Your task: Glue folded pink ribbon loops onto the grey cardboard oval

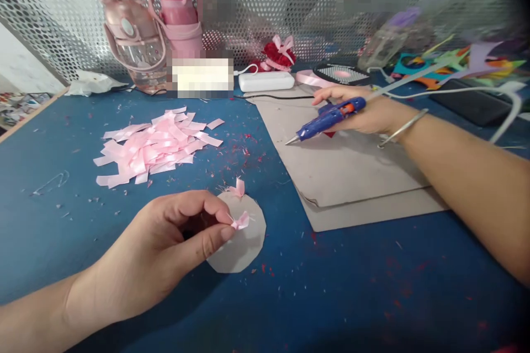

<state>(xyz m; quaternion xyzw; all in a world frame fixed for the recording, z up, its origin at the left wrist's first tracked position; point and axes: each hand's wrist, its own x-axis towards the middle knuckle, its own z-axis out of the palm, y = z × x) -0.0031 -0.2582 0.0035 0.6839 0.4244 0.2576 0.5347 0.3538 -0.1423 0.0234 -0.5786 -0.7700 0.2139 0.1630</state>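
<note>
Between thumb and forefinger, my left hand (165, 248) pinches a small folded piece of pink ribbon (240, 222). It is held over a round grey cardboard disc (238, 256) lying on the blue table. Another folded pink ribbon piece (238, 187) stands at the disc's top edge. My right hand (351, 107) is over grey cardboard sheets (351, 176), closed around a blue hot glue gun (327, 121). Its metal nozzle points left and down, apart from the disc. A loose pile of cut pink ribbon strips (157, 146) lies beyond my left hand.
Two pink drinking bottles (136, 44) stand at the back before a perforated metal panel (265, 5). A white power bank (267, 81) and a red ribbon ornament (279, 55) lie nearby. A white cord (467, 90) runs across the right, near coloured scraps (480, 60).
</note>
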